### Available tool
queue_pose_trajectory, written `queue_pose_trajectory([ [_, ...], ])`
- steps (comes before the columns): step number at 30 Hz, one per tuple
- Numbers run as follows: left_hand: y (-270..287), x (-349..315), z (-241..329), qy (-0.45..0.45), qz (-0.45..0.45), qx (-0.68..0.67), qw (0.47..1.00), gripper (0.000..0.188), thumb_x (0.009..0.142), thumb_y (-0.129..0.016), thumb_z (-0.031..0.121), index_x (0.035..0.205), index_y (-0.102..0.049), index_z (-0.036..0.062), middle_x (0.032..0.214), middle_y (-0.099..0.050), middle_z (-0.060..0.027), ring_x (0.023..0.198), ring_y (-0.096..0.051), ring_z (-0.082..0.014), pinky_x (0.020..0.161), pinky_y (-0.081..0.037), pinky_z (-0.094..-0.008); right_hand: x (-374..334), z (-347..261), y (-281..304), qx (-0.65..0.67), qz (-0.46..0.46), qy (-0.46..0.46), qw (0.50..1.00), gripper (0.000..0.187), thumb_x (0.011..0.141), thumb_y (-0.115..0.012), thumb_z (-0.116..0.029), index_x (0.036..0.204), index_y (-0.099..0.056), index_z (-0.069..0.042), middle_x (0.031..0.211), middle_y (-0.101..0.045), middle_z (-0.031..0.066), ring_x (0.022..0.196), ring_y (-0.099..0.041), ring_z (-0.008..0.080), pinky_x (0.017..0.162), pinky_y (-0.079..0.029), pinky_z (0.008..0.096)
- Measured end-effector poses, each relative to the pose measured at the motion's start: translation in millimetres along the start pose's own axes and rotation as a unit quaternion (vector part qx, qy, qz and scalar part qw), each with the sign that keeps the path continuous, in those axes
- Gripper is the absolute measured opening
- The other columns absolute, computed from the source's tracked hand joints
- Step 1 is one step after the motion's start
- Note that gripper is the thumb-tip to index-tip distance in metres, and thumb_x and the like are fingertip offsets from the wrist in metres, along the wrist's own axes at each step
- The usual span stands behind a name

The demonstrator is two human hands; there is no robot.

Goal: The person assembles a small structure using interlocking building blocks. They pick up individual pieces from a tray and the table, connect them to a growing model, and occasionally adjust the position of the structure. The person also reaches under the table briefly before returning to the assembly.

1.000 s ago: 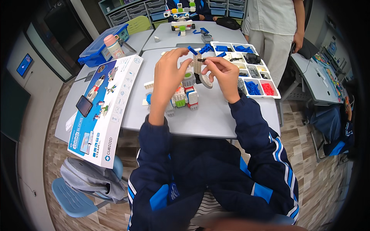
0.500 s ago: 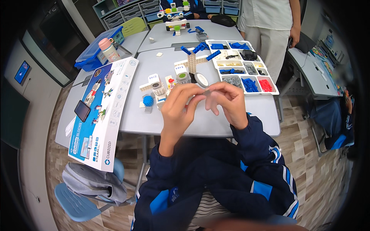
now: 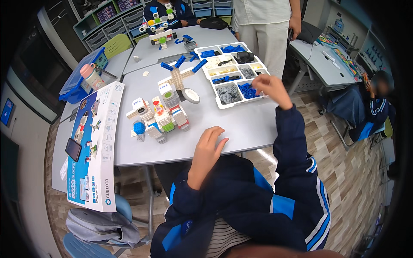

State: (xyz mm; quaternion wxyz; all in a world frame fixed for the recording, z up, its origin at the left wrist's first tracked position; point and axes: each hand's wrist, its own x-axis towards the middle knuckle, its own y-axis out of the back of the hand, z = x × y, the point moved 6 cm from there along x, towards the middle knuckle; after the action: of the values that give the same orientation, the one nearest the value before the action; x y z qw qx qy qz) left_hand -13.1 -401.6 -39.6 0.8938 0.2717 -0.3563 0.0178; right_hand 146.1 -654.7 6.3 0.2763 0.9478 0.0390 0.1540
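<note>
My left hand hovers over the table's front edge, fingers loosely curved and thumb apart, nothing visible in it. At the tray of building-block parts, my right hand reaches over the small blue connector pieces. Its fingers are bent together at the blue pieces; what lies between the tips, if anything, is too small to make out. The hand covers the tray's near right corner. Left of centre stands a block model in white, grey and green, with a white-and-grey wheel and beige beams with blue ends behind it.
A large printed box with a phone on it lies along the left edge. Behind it are a pink-capped bottle and a blue bin. Another block model stands at the far end. A person in white stands beyond the tray.
My hands have parted from where they met around a small piece. The right went to the tray and the left dropped back toward the table edge. The view has shifted to the right.
</note>
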Motion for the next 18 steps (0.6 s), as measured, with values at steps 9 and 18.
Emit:
queue_pose_trajectory([
  [9, -14, -5, -6, -0.006, -0.05, 0.056, 0.997, 0.026, 0.083, -0.073, 0.006, 0.106, -0.063, -0.0012, 0.11, -0.063, -0.0123, 0.1, -0.059, -0.032, 0.086, -0.049, -0.0391, 71, 106, 41, -0.187, 0.17, -0.028, 0.967, 0.026, 0.079, -0.071, -0.024, 0.092, -0.076, -0.002, 0.081, -0.072, 0.0195, 0.078, -0.071, 0.0324, 0.074, -0.053, 0.0383],
  [18, -18, -5, -6, -0.018, -0.061, 0.075, 0.995, 0.023, 0.085, -0.071, 0.008, 0.103, -0.062, -0.0029, 0.111, -0.061, -0.0132, 0.101, -0.056, -0.0317, 0.087, -0.047, -0.0399, 35, 76, 73, -0.192, 0.158, 0.014, 0.968, 0.017, 0.076, -0.07, -0.01, 0.092, -0.077, -0.008, 0.082, -0.072, 0.0133, 0.076, -0.069, 0.0254, 0.073, -0.054, 0.0339],
])
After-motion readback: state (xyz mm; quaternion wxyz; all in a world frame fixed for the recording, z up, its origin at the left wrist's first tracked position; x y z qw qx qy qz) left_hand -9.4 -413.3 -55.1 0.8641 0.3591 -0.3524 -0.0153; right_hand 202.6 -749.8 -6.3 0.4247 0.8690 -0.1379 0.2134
